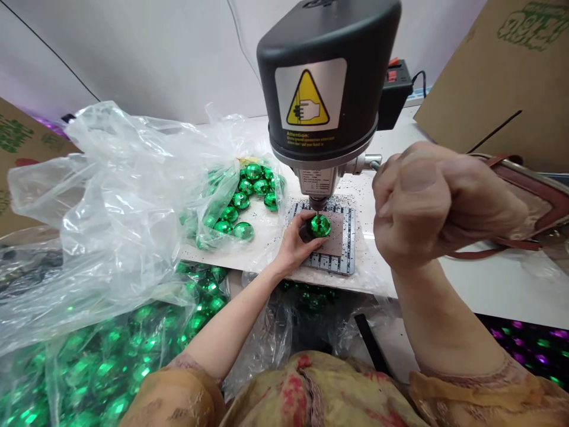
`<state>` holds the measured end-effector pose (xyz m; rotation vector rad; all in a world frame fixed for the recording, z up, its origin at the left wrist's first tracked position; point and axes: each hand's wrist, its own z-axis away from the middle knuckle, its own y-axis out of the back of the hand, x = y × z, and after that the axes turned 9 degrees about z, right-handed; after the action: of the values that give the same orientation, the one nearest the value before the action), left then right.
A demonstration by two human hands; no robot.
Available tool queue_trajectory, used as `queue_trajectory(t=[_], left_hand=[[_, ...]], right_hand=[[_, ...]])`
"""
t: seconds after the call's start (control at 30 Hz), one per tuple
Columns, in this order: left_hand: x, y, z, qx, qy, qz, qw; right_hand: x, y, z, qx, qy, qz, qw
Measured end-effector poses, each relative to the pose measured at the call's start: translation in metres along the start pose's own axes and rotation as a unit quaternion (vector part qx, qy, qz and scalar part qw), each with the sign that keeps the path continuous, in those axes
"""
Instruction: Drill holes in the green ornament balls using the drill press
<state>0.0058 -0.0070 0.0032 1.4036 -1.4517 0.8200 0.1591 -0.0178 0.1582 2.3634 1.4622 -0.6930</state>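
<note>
Under the black drill press (326,83), a faceted green ball (320,225) rests on a flat brown pad (333,240) over the slotted metal base (349,255). Thumb and fingers of my left hand (299,242) grip the ball from its left side. The drill's tip meets the top of the ball. Raised at the right, my right hand (413,201) is closed in a fist at the end of the press's metal lever (371,162); most of the lever is hidden by the fingers.
Green balls (241,200) lie on the white table (471,279) beside clear plastic bags (124,178). More green balls (106,367) fill a bag at lower left. Cardboard boxes (498,77) stand on both sides. A brown-strapped bag (549,198) lies at right. Dark shavings surround the base.
</note>
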Motion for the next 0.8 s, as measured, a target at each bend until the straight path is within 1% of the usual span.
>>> queue_trajectory(t=[0.03,0.1,0.17,0.23,0.3,0.37,0.4,0.5,0.57,0.63,0.8], left_hand=[[0.0,0.0,0.0,-0.002,0.0,0.0,1.0],[-0.001,0.0,0.0,-0.005,0.002,0.006,1.0],[-0.002,0.0,0.001,-0.006,0.005,0.017,1.0],[-0.003,0.0,0.001,-0.01,0.005,0.03,0.999],[-0.004,0.0,0.001,-0.015,0.004,0.039,0.999],[-0.005,0.0,0.001,-0.017,0.003,0.041,0.999],[-0.004,0.0,0.001,-0.016,0.004,0.039,0.999],[-0.004,0.001,0.001,-0.02,0.007,0.029,0.999],[-0.005,0.001,0.001,-0.022,0.007,0.026,0.999],[-0.006,0.001,0.001,-0.022,0.007,0.028,0.999],[-0.008,0.0,0.001,-0.013,0.006,0.032,0.999]], right_hand=[[0.002,-0.001,0.002,0.019,0.015,-0.001,1.0],[0.007,-0.004,0.005,0.066,0.076,-0.018,0.995],[0.011,-0.006,0.006,0.083,0.129,-0.044,0.987],[0.014,-0.007,0.006,0.097,0.146,-0.058,0.983],[0.017,-0.006,0.007,0.098,0.13,-0.044,0.986],[0.018,-0.005,0.008,0.079,0.111,-0.019,0.991],[0.019,-0.004,0.009,0.07,0.114,-0.007,0.991],[0.022,-0.004,0.012,0.071,0.164,0.002,0.984],[0.024,-0.005,0.014,0.096,0.197,-0.005,0.976],[0.026,-0.006,0.015,0.106,0.21,-0.024,0.972],[0.03,-0.004,0.015,0.069,0.244,-0.066,0.965]])
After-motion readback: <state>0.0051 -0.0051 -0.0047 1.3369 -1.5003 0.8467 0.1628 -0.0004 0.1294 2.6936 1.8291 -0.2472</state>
